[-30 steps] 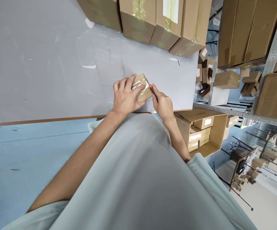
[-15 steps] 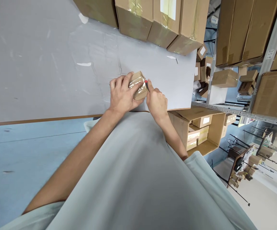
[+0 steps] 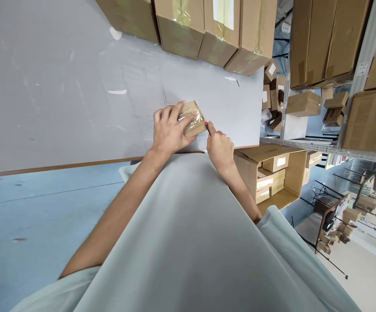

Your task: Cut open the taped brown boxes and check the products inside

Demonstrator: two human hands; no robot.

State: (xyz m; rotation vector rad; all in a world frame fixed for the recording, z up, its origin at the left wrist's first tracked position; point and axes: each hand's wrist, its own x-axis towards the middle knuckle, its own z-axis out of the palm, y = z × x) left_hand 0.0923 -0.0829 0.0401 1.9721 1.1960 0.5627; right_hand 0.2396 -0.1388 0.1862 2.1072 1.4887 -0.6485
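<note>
A small cardboard box [image 3: 192,125] with shiny clear tape across it is held over the near part of the white table [image 3: 77,112]. My left hand [image 3: 170,130] grips it from the left, thumb lying over the taped face. In my right hand [image 3: 220,149] is a slim cutter with a red and black handle [image 3: 207,126], the fingers wrapped round it. The cutter's tip is at the right edge of the box; whether the blade is in the tape I cannot make out.
Several taped cartons [image 3: 181,30] stand along the table's far side. A large open carton [image 3: 282,173] holding smaller boxes is right of the table's edge. Shelving [image 3: 353,82] with more cartons rises at the right. Scraps of paper [image 3: 117,92] lie on the table.
The cutter and my right hand have moved down along the box's right edge, a little away from my left hand. My left hand keeps its hold. The whole view has shifted slightly.
</note>
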